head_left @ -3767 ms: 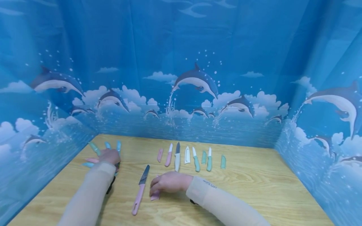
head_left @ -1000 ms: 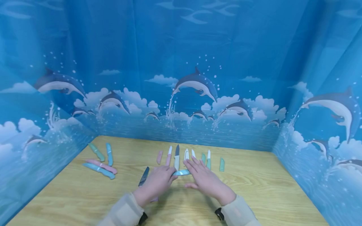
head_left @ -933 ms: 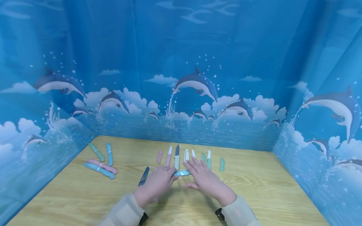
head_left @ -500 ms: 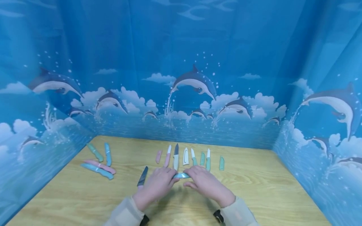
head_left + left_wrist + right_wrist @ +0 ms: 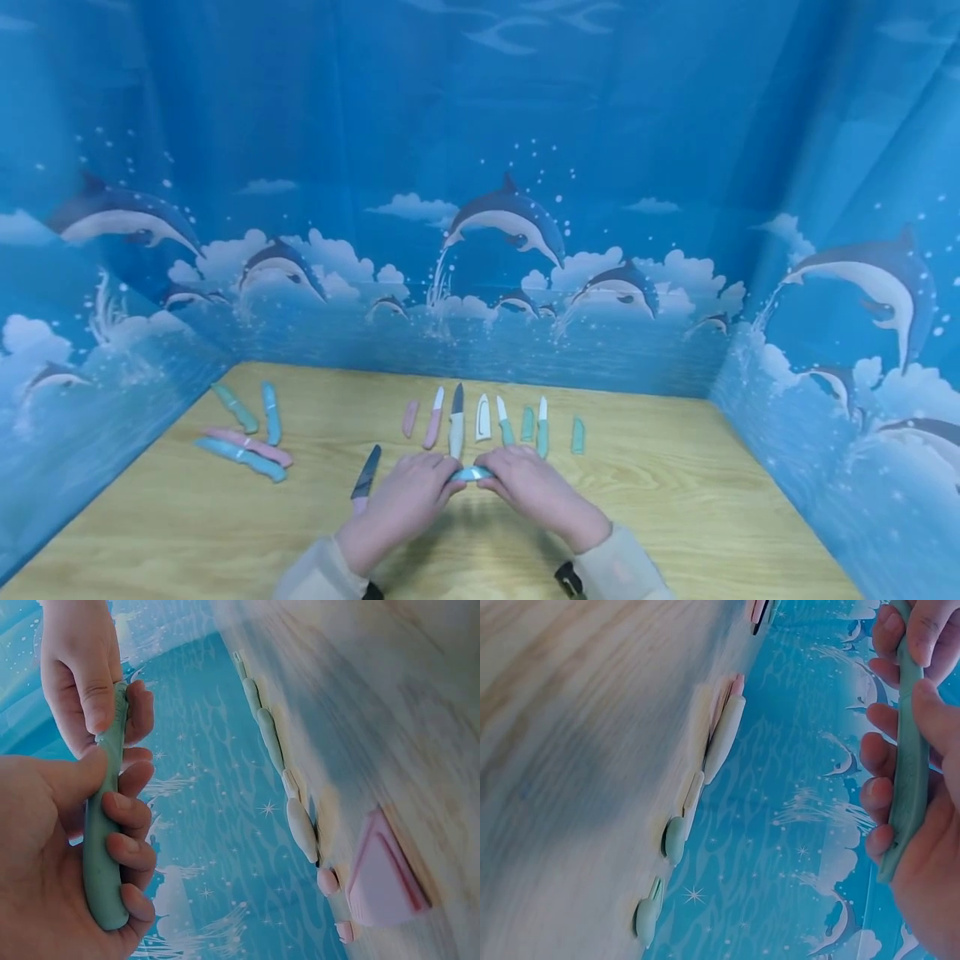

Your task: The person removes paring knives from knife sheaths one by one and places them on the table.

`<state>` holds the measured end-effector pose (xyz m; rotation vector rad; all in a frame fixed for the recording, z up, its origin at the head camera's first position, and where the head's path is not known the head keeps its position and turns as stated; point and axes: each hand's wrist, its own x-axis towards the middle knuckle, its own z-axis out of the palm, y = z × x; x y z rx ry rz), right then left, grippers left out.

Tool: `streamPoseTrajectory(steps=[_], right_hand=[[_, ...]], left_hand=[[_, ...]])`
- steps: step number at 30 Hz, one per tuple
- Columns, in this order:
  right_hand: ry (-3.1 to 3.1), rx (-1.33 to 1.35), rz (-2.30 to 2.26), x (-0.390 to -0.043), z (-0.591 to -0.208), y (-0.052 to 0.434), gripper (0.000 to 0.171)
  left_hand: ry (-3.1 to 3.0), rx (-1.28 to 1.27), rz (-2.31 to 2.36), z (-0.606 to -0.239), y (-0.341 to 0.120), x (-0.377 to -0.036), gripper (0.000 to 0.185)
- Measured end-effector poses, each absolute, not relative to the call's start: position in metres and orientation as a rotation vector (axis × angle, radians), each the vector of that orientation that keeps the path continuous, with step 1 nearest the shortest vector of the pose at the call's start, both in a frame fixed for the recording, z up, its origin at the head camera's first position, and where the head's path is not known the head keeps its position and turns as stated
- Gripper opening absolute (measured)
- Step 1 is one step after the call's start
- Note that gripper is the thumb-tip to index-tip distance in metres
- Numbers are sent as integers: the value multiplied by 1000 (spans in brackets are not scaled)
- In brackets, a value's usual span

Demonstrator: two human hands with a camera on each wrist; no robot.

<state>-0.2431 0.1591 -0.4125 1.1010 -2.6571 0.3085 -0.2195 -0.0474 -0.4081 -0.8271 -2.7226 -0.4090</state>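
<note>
Both hands hold a blue-green sheathed knife (image 5: 471,474) crosswise above the table's middle. My left hand (image 5: 408,500) wraps its fingers round the handle, thumb laid along it, as the left wrist view shows. On the sheath end, my right hand (image 5: 536,492) curls its fingers, and the two thumbs come close together in the right wrist view. The blade is hidden inside the sheath. Beside my left hand lies a pink-handled knife (image 5: 366,475) with a dark bare blade, its handle mostly covered. A pink sheath (image 5: 382,877) lies on the table below the hands.
Behind the hands runs a row: a pink sheath (image 5: 410,418), a pink knife (image 5: 432,425), a white knife (image 5: 457,421), a white sheath (image 5: 483,418), green knives (image 5: 542,427) and green sheaths (image 5: 578,436). Several sheathed knives (image 5: 242,458) lie at the left. A dolphin-printed curtain (image 5: 480,333) surrounds the wooden table (image 5: 675,517).
My left hand has come from the left pile to the middle with the blue-green knife. My right hand left the pink sheath; its straight fingers have since curled round the knife's other end.
</note>
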Motion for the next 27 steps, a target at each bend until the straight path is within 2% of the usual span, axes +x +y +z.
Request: streamPoseTrajectory(steps=[27], right_hand=[[-2701, 1091, 353, -245, -414, 161, 25]], left_hand=[[-2725, -848, -352, -410, -49, -219, 15]])
